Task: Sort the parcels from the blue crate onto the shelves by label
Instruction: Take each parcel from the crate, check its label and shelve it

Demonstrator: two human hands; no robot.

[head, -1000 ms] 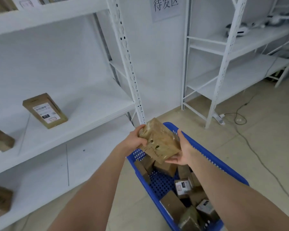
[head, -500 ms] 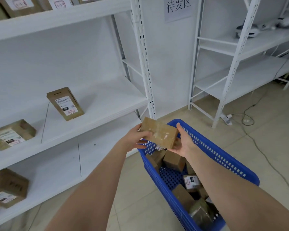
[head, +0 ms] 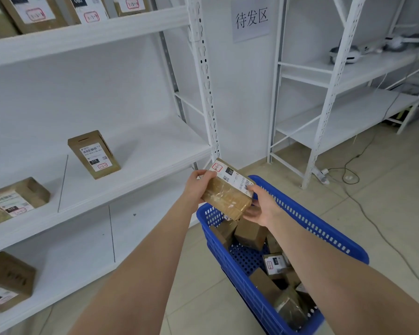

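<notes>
Both hands hold a brown cardboard parcel (head: 228,194) above the far end of the blue crate (head: 324,240). Its white shipping label faces up, with a black tag and a red stamp. My left hand (head: 198,187) grips the parcel's left end. My right hand (head: 261,209) grips its right end from below, thumb on the label. Several more brown parcels (head: 250,234) lie inside the crate on the floor.
White shelving (head: 140,163) stands at the left. An upright labelled parcel (head: 93,154) and a flat one (head: 15,200) sit on the middle shelf, another (head: 6,281) on the lower shelf, several on top. A second white rack (head: 324,131) and floor cables (head: 363,209) lie to the right.
The parcel has been turned over in my hands, so its label now faces up. The camera has swung slightly left and up, showing more of the shelves.
</notes>
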